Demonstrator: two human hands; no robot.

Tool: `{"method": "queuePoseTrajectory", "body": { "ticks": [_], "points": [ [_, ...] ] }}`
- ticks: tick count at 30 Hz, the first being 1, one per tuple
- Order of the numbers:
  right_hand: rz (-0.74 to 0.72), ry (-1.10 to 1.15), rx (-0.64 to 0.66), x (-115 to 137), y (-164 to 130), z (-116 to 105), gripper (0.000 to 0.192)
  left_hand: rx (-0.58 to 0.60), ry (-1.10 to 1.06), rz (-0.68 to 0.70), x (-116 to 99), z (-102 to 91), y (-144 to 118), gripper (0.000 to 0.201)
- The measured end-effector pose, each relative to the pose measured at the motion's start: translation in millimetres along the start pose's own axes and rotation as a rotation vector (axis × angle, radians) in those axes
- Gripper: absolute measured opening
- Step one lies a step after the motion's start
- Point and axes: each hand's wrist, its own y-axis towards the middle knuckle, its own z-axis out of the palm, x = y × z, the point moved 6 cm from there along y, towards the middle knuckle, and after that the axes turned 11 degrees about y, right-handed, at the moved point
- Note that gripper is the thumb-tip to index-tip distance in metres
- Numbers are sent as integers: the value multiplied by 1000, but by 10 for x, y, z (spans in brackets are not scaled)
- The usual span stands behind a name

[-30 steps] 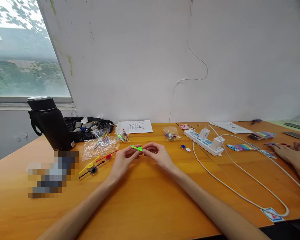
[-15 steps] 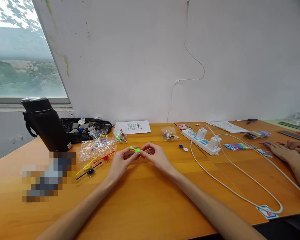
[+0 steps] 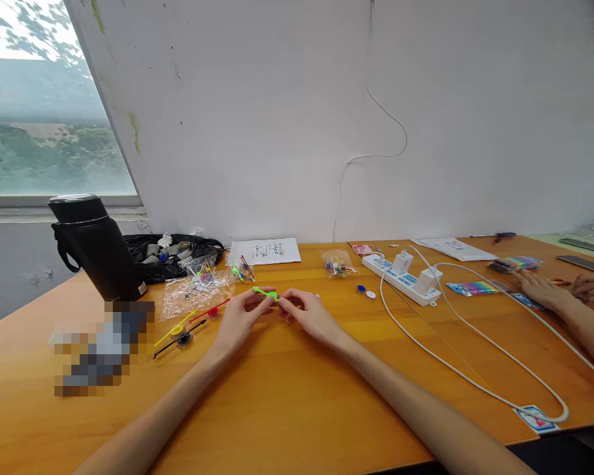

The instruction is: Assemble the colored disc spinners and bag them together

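A small bright green arrow spinner point(image 3: 266, 294) with a round hub is held up above the table between my two hands. My left hand point(image 3: 245, 316) pinches it with thumb and fingers, its pointed end sticking out to the upper left. At the hub end my right hand point(image 3: 309, 316) closes its thumb and fingertips; the fingers hide what sits under the hub. Left of my left hand lie a yellow arrow spinner point(image 3: 177, 329), a red arrow spinner point(image 3: 212, 312) and a black arrow spinner point(image 3: 183, 339), on round clear bases.
A black flask point(image 3: 99, 254) and a black plastic bag point(image 3: 153, 270) stand at left. Clear bags point(image 3: 338, 264) hold coloured parts. A blue disc point(image 3: 361, 289) and white disc point(image 3: 371, 295) lie near a power strip point(image 3: 400, 280) with white cables. Another person's hands point(image 3: 544, 293) work at right.
My right hand's fingers have drawn in closer around the green arrow spinner's hub, while my left hand keeps its pinch. At right, the other person's hand has shifted slightly. The view has turned a little.
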Motion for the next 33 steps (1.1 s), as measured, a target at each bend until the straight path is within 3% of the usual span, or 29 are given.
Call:
{"method": "queuePoseTrajectory", "body": {
  "ticks": [28,33],
  "points": [
    [32,22,77,29,-32,78,32,49,-1,-48,-4,-32,28,43],
    [40,-9,187,28,-69,160,33,98,-64,-23,2,35,27,39]
  ]
}}
